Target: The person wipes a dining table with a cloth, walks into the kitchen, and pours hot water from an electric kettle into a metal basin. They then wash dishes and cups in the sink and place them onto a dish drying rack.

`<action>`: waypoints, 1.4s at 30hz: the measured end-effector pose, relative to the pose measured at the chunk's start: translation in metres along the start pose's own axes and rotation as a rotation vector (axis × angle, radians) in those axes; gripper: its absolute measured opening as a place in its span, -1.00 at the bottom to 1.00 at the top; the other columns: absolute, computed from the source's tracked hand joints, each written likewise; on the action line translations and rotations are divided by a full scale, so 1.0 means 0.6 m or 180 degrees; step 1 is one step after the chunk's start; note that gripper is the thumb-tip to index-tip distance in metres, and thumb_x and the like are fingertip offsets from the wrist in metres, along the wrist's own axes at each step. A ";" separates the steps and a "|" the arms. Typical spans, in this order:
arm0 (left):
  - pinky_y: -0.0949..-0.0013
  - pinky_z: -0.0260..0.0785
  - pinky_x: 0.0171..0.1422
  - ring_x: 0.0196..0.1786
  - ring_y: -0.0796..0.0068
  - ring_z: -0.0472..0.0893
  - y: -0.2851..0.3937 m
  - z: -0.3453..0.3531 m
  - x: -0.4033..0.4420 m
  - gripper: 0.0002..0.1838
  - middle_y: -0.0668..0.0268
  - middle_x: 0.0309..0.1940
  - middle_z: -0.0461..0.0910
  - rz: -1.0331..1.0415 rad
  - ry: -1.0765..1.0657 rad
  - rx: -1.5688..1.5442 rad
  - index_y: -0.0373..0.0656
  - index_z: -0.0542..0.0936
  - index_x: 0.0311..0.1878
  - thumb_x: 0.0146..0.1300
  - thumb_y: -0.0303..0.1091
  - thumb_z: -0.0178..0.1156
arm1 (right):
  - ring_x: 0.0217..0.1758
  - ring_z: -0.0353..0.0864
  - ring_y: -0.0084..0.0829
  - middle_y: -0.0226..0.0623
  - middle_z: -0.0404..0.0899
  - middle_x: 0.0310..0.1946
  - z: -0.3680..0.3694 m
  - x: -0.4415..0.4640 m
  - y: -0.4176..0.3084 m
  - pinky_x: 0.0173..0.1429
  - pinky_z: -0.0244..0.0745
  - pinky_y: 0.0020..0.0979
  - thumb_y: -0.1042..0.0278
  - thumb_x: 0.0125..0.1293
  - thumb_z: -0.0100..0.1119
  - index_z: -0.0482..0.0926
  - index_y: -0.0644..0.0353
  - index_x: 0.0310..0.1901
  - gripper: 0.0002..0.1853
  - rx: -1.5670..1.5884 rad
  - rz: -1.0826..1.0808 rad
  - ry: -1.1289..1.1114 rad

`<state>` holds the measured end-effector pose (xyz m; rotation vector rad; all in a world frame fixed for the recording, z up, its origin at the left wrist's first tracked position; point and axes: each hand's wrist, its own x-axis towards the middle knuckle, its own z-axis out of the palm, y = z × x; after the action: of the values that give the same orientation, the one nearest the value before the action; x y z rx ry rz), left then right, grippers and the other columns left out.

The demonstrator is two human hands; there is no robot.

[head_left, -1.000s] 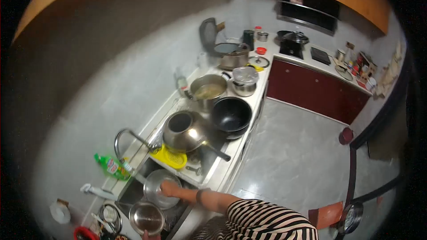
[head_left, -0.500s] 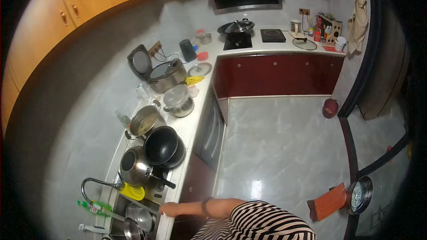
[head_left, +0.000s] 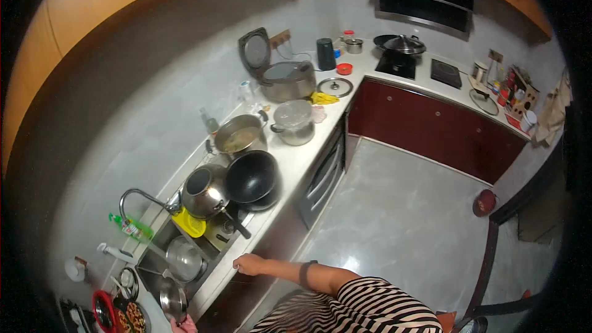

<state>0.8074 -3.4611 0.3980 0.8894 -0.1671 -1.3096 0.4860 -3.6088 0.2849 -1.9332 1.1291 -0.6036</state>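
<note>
At the sink (head_left: 151, 264), near its end closest to you, your left hand (head_left: 183, 325) has its fingers closed on the rim of a small steel pot (head_left: 173, 299), tilted, at the basin's edge; the hand is partly cut off by the frame. Your right hand (head_left: 248, 265) is over the sink's front edge, fingers curled narrow; can't tell if they touch the bench (head_left: 302, 154) or hold anything. Inside the sink's near basin, just beyond your pot, sits a shiny round bowl (head_left: 184, 259). Wall side of the sink: curved tap (head_left: 145, 192) and green bottle (head_left: 137, 228), bottle leaning. By the sink's divider, yellow basket (head_left: 191, 223). Over the sink's other basin, upturned steel wok (head_left: 213, 200), handle toward the front edge. Past the sink, black pot (head_left: 250, 176) just beside the wok, then big two-handled pot (head_left: 237, 139) with cloudy liquid inside. On the sink's opposite side, beyond your left hand, brown food pieces (head_left: 131, 319) beside a red-rimmed pan (head_left: 102, 311).
</note>
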 end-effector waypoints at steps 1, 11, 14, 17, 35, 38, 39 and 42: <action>0.34 0.49 -0.26 -0.19 0.29 0.56 0.016 -0.077 0.038 -0.68 0.15 -0.19 0.55 -0.0131 -0.0155 -0.0061 -0.31 0.44 -0.03 0.16 -0.39 0.03 | -0.09 0.51 -0.06 -0.07 0.56 -0.25 0.002 0.007 -0.015 0.01 0.39 -0.17 0.43 0.02 0.03 0.54 0.16 -0.19 -0.74 0.0047 -0.0089 -0.0013; 0.36 0.41 -0.39 -0.32 0.38 0.54 0.018 0.166 0.081 -0.71 0.24 -0.26 0.57 -0.0134 -0.0353 0.0937 -0.19 0.45 -0.09 0.15 -0.29 0.06 | -0.17 0.54 -0.37 -0.22 0.58 -0.23 -0.178 -0.109 0.019 -0.04 0.41 -0.41 0.29 0.28 0.01 0.54 0.22 -0.15 -0.77 0.0911 0.0231 0.0817; 0.28 0.40 -0.13 -0.21 0.34 0.54 -0.058 0.278 0.097 -0.70 0.23 -0.21 0.54 -0.0095 -0.0525 0.0878 -0.23 0.46 -0.11 0.11 -0.29 0.07 | -0.22 0.54 -0.50 -0.28 0.60 -0.28 -0.290 -0.219 0.157 -0.10 0.45 -0.43 0.38 0.20 0.11 0.56 0.23 -0.16 -0.79 0.0992 0.0762 0.1835; 0.27 0.41 -0.02 -0.15 0.32 0.55 -0.145 0.330 0.133 -0.68 0.20 -0.19 0.54 -0.0155 -0.0564 0.0818 -0.28 0.46 -0.11 0.09 -0.31 0.07 | -0.28 0.51 -0.56 -0.35 0.58 -0.35 -0.438 -0.344 0.290 -0.16 0.44 -0.51 0.47 0.13 0.16 0.55 0.23 -0.16 -0.79 0.0373 0.1216 0.2531; 0.27 0.40 -0.04 -0.18 0.27 0.55 -0.457 0.717 0.109 -0.62 0.16 -0.23 0.56 0.0013 -0.0105 0.0784 -0.31 0.46 -0.10 0.06 -0.25 0.07 | -0.55 0.45 -0.61 -0.42 0.51 -0.50 -1.195 -0.194 0.652 -0.52 0.31 -0.57 0.10 0.30 -0.08 0.47 0.13 -0.16 -0.71 0.2049 0.1423 0.3650; 0.27 0.39 -0.05 -0.19 0.27 0.54 -0.508 0.759 0.181 -0.65 0.17 -0.26 0.56 -0.0012 -0.0037 0.0774 -0.30 0.48 -0.14 0.06 -0.26 0.08 | -0.53 0.47 -0.62 -0.43 0.51 -0.45 -1.285 -0.136 0.703 -0.53 0.32 -0.59 0.10 0.31 -0.11 0.46 0.13 -0.12 -0.69 0.2182 0.1517 0.3543; 0.27 0.39 -0.05 -0.19 0.28 0.54 -0.512 0.768 0.198 -0.66 0.16 -0.26 0.56 -0.0013 0.0000 0.0849 -0.30 0.49 -0.15 0.06 -0.26 0.08 | -0.53 0.47 -0.62 -0.40 0.50 -0.43 -1.310 -0.114 0.706 -0.56 0.29 -0.62 0.12 0.32 -0.13 0.43 0.16 -0.08 -0.69 0.2241 0.1573 0.3690; 0.30 0.37 -0.04 -0.17 0.30 0.52 -0.533 0.836 0.214 -0.68 0.16 -0.27 0.55 0.0225 0.0311 0.0861 -0.29 0.50 -0.17 0.06 -0.27 0.10 | -0.53 0.44 -0.61 -0.32 0.49 -0.39 -1.396 -0.069 0.762 -0.52 0.27 -0.63 0.07 0.28 -0.08 0.33 0.16 0.04 -0.59 0.2334 0.1707 0.3697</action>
<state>0.3136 -3.8071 0.4802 1.1643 -0.3016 -1.1919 -0.3636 -4.0350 0.3820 -0.5035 1.6629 -1.6206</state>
